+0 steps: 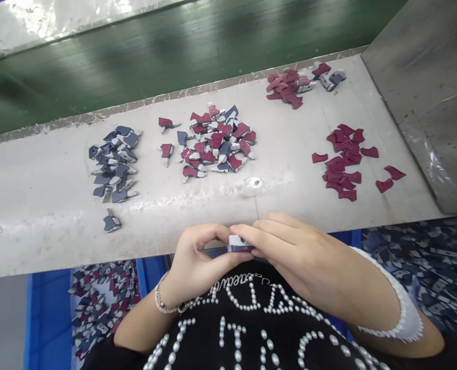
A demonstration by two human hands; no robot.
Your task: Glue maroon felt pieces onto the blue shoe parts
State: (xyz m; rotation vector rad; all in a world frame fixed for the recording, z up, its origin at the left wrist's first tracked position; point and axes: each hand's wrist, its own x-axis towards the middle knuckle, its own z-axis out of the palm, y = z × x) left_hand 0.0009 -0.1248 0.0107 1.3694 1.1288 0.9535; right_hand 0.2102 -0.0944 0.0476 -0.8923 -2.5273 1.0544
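bench edge (58, 231), hands (290, 246) pinching grey piece (236, 244)

Bright, even light fills the view, with white glare on the glossy panel (47, 20) at top left and pale streaks along the green belt (174, 59). Soft, faint shadows lie under the left hand (199, 257) and right hand (286, 246); wide-angle distortion bows the edges.

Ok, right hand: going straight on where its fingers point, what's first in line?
The right hand meets the white-and-navy piece first, already touching it; the left hand lies beyond, though depth is unclear.
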